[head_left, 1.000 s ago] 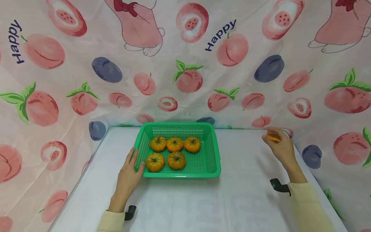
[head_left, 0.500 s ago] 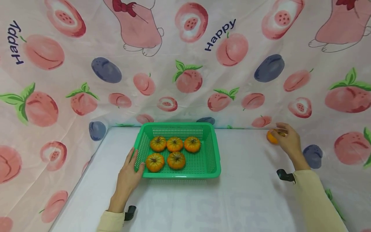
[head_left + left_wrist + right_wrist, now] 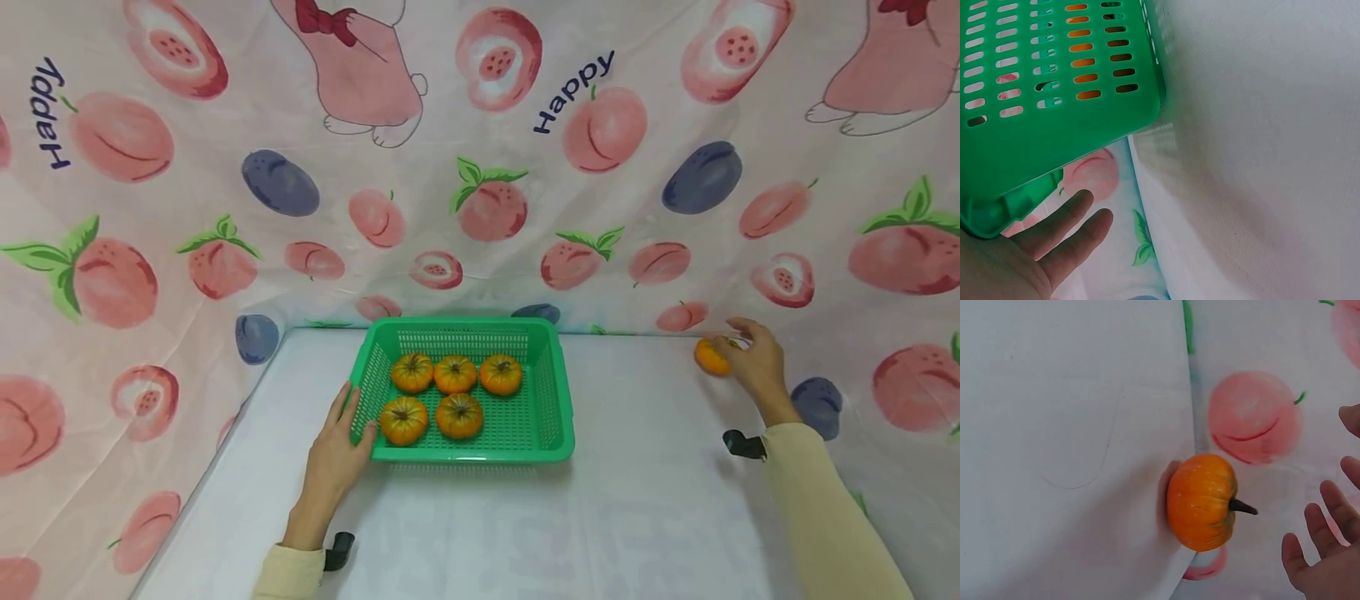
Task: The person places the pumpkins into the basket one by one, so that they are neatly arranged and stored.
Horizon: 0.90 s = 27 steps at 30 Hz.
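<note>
A small orange pumpkin (image 3: 1200,503) with a dark stem lies on the white table near its back right edge. My right hand (image 3: 761,362) is beside it, fingers spread; in the right wrist view its fingertips stand apart from the pumpkin. My left hand (image 3: 333,458) rests at the left side of a green plastic basket (image 3: 472,456), its thumb by the front left corner of the rim. Two of its fingers (image 3: 1075,250) look straight in the left wrist view. Several more pumpkins (image 3: 459,417) sit inside the basket in two rows, towards its left.
A fruit-printed cloth (image 3: 480,275) hangs behind the white table (image 3: 630,517) and along both sides. The right part of the basket's floor (image 3: 534,412) is bare. A dark camera (image 3: 742,444) is strapped at the right wrist, another (image 3: 340,552) at the left.
My right hand has let go of the pumpkin at the back right and drawn back from it, to the right. The left hand and the basket have not moved.
</note>
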### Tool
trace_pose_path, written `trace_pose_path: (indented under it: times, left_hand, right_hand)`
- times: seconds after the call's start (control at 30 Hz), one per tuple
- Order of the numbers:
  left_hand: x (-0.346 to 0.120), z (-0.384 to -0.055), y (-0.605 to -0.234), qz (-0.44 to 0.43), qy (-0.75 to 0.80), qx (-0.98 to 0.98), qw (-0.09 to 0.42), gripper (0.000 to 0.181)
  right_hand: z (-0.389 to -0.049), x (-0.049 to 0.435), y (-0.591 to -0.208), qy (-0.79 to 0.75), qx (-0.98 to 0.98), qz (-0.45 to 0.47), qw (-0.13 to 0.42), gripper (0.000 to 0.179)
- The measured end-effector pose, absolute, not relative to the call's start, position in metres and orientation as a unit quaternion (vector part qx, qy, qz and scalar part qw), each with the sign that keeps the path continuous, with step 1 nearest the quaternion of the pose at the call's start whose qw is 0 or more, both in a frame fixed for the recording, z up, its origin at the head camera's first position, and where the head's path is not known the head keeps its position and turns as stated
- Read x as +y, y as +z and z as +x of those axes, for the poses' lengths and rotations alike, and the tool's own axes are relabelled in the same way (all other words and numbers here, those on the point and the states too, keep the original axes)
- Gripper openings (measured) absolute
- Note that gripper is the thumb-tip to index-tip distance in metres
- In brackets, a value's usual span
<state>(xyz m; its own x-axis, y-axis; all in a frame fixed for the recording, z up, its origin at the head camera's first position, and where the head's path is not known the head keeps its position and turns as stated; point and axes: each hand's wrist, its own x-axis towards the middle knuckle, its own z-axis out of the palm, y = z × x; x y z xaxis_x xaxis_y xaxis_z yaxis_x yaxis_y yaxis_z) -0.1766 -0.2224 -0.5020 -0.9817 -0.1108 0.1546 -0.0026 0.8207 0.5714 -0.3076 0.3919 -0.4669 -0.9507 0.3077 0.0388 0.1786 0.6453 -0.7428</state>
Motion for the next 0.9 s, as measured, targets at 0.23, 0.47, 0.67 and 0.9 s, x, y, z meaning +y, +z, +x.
trace_pose_path:
  times: [0.23, 0.47, 0.67, 0.9]
  left_hand:
    - [-0.221, -0.176, -0.501, 0.033, -0.297, -0.950, 0.091, 0.066]
    - [-0.222, -0.177, -0.502, 0.037, -0.298, -0.950, 0.092, 0.066]
    - [-0.222, -0.177, -0.501, 0.039, -0.297, -0.950, 0.092, 0.066]
    - [-0.222, -0.176, -0.500, 0.034, -0.292, -0.951, 0.096, 0.065]
  right_hand:
    - [-0.316, 0.405, -0.484, 0.387, -0.906, -0.149, 0.082, 0.072]
    - [-0.326, 0.413, -0.493, 0.391, -0.904, -0.159, 0.069, 0.075]
    - [-0.328, 0.416, -0.498, 0.403, -0.900, -0.156, 0.056, 0.080]
    - [-0.330, 0.420, -0.512, 0.405, -0.897, -0.168, 0.053, 0.080]
